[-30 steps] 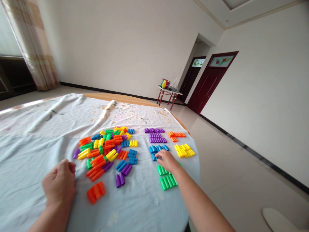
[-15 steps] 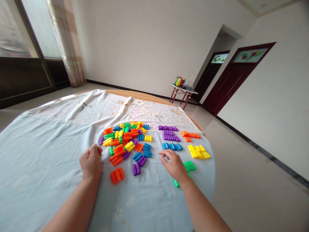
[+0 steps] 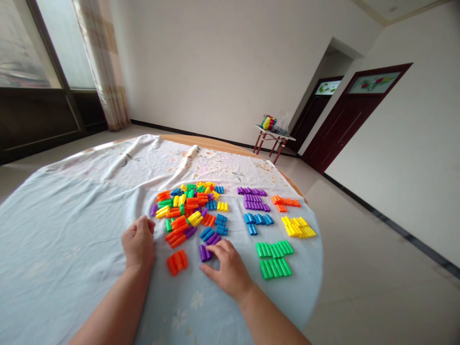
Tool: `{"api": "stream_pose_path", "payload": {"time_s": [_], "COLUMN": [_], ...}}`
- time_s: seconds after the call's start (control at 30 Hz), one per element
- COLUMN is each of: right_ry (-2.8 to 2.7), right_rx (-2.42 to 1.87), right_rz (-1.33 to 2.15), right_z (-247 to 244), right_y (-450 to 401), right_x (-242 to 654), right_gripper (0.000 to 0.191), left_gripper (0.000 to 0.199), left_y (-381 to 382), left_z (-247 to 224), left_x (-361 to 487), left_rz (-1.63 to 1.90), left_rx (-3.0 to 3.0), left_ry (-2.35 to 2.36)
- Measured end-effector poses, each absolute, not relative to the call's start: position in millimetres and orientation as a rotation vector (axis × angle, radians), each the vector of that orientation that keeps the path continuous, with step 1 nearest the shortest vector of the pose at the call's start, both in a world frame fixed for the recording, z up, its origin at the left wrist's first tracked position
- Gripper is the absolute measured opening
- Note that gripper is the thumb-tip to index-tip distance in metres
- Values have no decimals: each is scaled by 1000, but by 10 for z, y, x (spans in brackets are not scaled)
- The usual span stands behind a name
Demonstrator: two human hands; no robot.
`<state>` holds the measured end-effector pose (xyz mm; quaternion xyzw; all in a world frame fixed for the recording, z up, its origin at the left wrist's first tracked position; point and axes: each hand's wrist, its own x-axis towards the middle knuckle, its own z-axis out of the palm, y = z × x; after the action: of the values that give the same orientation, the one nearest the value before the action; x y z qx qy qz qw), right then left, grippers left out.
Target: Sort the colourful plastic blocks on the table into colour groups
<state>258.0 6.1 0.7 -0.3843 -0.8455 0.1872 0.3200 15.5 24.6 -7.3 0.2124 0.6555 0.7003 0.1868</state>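
Observation:
My right hand (image 3: 228,268) is over the near side of the pile, thumb and fingers apart around a purple joined-tube block (image 3: 205,253). The fingertips are at its right edge; whether they press on it I cannot tell. My left hand (image 3: 138,242) rests on the cloth left of the pile, curled into a fist with no object showing. Between the hands lies an orange block (image 3: 177,262). Behind is the mixed pile of plastic tube blocks (image 3: 187,206). To the right are rows of purple (image 3: 256,202), blue (image 3: 258,219), green (image 3: 275,258), yellow (image 3: 298,227) and orange blocks (image 3: 286,201).
A pale blue and white cloth (image 3: 89,215) covers the round table, with its wooden edge (image 3: 212,143) bare at the back. Beyond it a small side table (image 3: 275,134) bears a colourful bag (image 3: 268,122) and a clear plastic bag.
My right hand has moved left and nearer, from the blue row to the purple block. A blue block below that row and the full green rows now show. My left hand stays put.

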Motion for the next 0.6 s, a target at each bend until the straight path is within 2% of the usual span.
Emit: {"api": "stream_pose_path", "payload": {"time_s": [0.2, 0.37, 0.6], "right_ry": [-2242, -2228, -2275], "right_rx": [-1006, -957, -895], "right_rz": [447, 494, 501], "right_z": [-1, 48, 21], "right_y": [65, 37, 60], "right_x": [2561, 2602, 2642], "right_gripper": [26, 24, 38], "left_gripper": [24, 23, 19], "left_y": [248, 250, 205], "left_z": [-59, -13, 84], "left_x": [160, 166, 195], "left_rz": [1957, 1953, 1882], "left_rx": [555, 526, 467], "left_ry": [1855, 1870, 1969]}}
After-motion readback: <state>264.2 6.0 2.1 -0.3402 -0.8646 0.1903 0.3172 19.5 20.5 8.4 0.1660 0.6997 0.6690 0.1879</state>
